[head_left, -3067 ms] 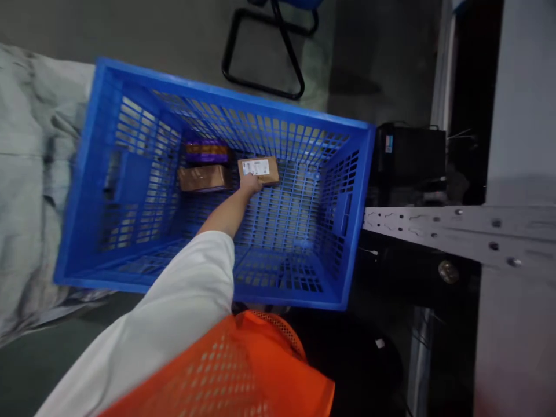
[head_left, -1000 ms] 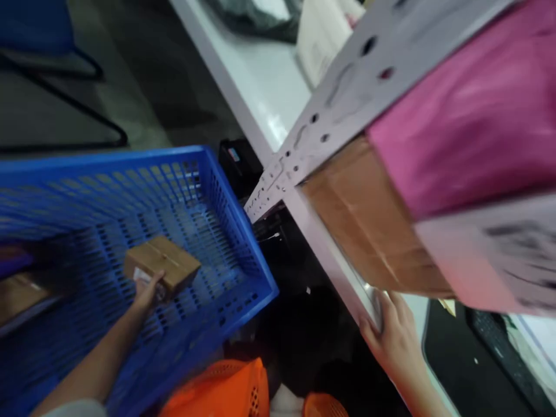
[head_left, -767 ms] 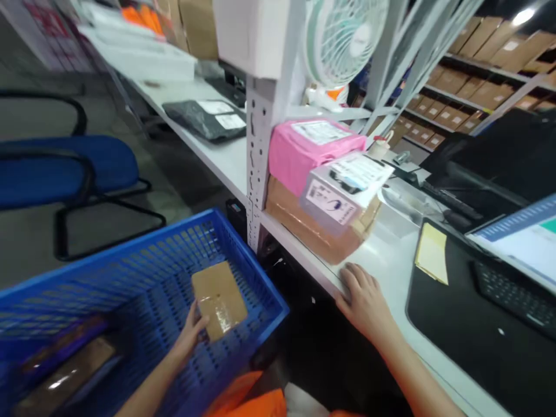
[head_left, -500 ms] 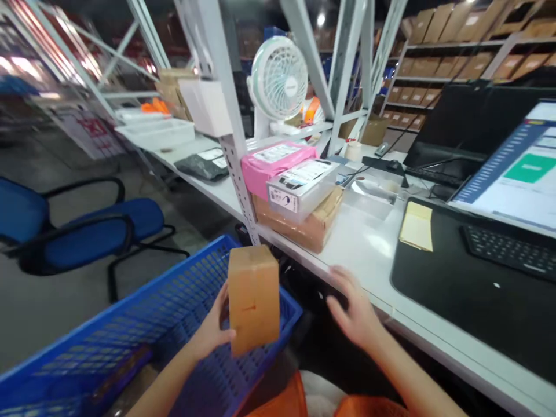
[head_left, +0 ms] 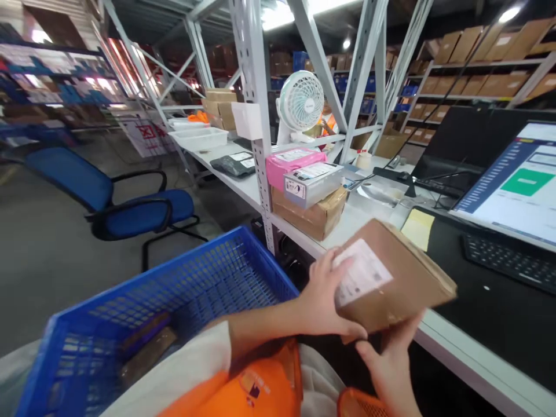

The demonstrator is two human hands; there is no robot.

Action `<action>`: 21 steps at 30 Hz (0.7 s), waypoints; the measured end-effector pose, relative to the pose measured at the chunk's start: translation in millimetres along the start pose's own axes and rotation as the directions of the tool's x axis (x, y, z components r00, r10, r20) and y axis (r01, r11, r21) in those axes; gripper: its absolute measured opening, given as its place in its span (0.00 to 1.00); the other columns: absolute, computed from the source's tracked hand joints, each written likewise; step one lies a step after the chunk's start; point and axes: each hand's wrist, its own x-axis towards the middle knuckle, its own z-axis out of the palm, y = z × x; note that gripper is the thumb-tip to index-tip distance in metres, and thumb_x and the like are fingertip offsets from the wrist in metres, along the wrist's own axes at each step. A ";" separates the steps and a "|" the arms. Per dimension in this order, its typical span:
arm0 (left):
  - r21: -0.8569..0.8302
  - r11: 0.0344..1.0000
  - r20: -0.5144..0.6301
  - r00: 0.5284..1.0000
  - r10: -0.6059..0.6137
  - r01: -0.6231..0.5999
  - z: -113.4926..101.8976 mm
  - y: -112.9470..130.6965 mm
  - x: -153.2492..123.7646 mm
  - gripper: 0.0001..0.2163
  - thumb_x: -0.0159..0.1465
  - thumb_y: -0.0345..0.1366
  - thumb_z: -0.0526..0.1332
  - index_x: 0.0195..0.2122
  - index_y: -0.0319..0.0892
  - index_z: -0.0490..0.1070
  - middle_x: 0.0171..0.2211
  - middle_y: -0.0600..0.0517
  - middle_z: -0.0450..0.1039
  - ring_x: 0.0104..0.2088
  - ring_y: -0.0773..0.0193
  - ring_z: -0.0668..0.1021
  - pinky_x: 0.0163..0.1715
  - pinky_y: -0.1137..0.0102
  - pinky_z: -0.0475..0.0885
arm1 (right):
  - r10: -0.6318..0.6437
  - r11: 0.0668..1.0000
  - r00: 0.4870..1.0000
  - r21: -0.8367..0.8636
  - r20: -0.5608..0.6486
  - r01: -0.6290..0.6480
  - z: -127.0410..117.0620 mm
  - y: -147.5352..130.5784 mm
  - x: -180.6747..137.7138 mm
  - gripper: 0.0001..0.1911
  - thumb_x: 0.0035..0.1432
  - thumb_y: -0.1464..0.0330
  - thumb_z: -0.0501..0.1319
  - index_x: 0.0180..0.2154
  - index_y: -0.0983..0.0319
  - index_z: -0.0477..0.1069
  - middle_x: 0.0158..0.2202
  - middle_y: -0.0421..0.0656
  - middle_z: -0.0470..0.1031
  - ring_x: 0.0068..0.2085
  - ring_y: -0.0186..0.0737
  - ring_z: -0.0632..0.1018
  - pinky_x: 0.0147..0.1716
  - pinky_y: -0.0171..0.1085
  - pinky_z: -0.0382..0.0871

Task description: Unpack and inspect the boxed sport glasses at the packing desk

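A small brown cardboard parcel (head_left: 399, 281) with a white label on top is held tilted just above the white desk's front edge (head_left: 469, 362). My left hand (head_left: 324, 298) grips its left end, thumb underneath. From below, my right hand (head_left: 391, 365) supports the parcel with its fingers curled against the underside. To my left stands a blue plastic crate (head_left: 174, 301) with a couple of parcels (head_left: 147, 347) lying inside.
On the desk stand a stack of parcels (head_left: 308, 191) (pink, grey, brown), a black mat (head_left: 499, 301) with a keyboard (head_left: 512, 260), a lit monitor (head_left: 516, 185), a yellow notepad (head_left: 417, 229) and a small fan (head_left: 300, 107). A blue chair (head_left: 117, 202) stands left; grey racking posts (head_left: 256, 104) rise from the desk.
My left hand lifted the brown parcel out of the blue crate and carried it right, over the desk edge. My right hand left the desk and came under the parcel. My view rose.
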 end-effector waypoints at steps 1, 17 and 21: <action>0.026 0.995 0.014 0.995 0.098 -0.098 1.3 10.3 2.5 0.63 0.44 0.63 0.75 0.75 0.53 0.44 0.76 0.38 0.34 0.75 0.32 0.44 0.71 0.36 0.44 | 0.061 0.997 0.997 0.059 -0.048 -0.058 -7.8 -0.3 2.1 0.70 0.50 0.43 0.70 0.74 0.59 0.26 0.73 0.63 0.45 0.67 0.66 0.65 0.57 0.63 0.70; 0.249 0.900 -0.720 0.690 -0.075 0.357 -115.4 -89.4 134.8 0.51 0.55 0.44 0.74 0.74 0.44 0.45 0.73 0.36 0.43 0.75 0.45 0.52 0.73 0.55 0.52 | 0.610 0.602 0.772 0.739 -0.181 -0.302 -36.8 -11.5 24.9 0.39 0.54 0.53 0.65 0.65 0.60 0.66 0.47 0.45 0.81 0.44 0.47 0.81 0.39 0.41 0.78; 0.287 0.884 -0.772 0.636 -0.015 0.370 -102.9 -93.4 134.6 0.50 0.56 0.42 0.73 0.73 0.41 0.44 0.68 0.36 0.56 0.71 0.47 0.61 0.72 0.57 0.57 | 0.580 0.608 0.806 0.721 -0.117 -0.333 -44.3 -1.0 29.5 0.38 0.57 0.51 0.64 0.65 0.60 0.65 0.49 0.45 0.81 0.45 0.49 0.82 0.43 0.44 0.79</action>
